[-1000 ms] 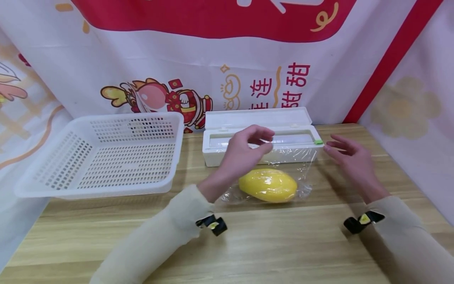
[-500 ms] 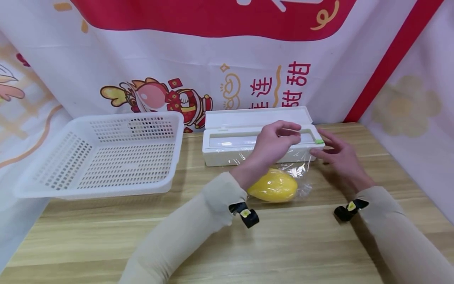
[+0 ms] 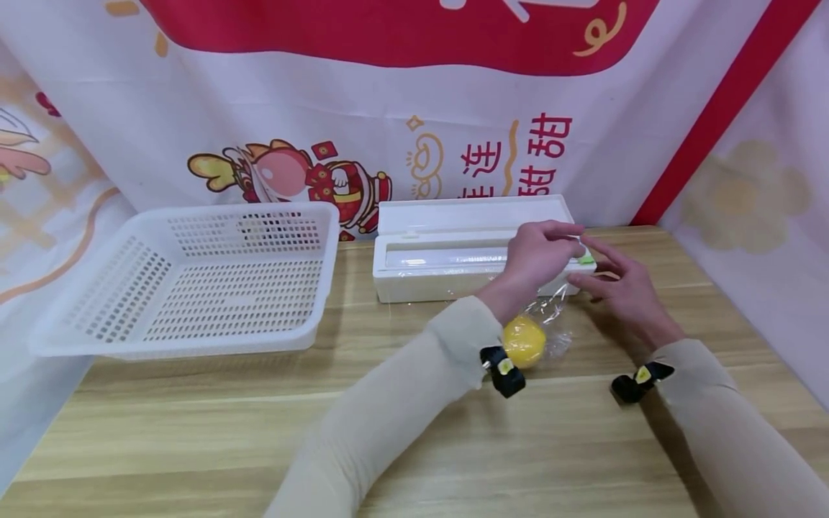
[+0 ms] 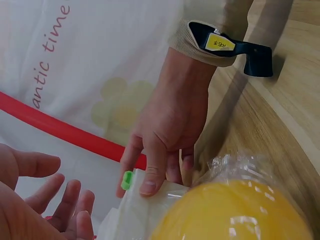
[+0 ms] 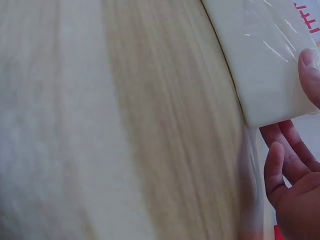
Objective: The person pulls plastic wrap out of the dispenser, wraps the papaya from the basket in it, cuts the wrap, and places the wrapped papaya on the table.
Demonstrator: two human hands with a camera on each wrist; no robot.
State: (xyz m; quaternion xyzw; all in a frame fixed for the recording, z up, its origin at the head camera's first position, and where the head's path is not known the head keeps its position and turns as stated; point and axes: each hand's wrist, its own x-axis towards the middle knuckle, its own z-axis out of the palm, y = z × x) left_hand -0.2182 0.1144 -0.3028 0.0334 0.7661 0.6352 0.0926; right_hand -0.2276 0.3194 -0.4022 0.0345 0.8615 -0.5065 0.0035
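Observation:
A white cling film box [image 3: 417, 289] stands at the back of the table with its lid [image 3: 466, 214] raised and a film roll [image 3: 447, 257] inside. My right hand [image 3: 622, 289] grips its right end, thumb [image 5: 310, 67] on the front face and other fingers around the end. Above that end, near the green slider [image 4: 127, 180], is my left hand [image 3: 539, 252]; in the left wrist view its fingers are loosely bent and hold nothing. Clear film [image 3: 550, 308] runs from the box down to a yellow oval fruit [image 3: 524, 341] wrapped in it, partly hidden by my left wrist.
A white perforated basket [image 3: 311, 331] stands on the left of the wooden table [image 3: 214, 432]. A printed cloth [image 3: 363, 108] hangs right behind the box and basket.
My left hand has moved right along the box to its right end, its forearm now covering part of the fruit. My right hand has come in from beside the box to its right end.

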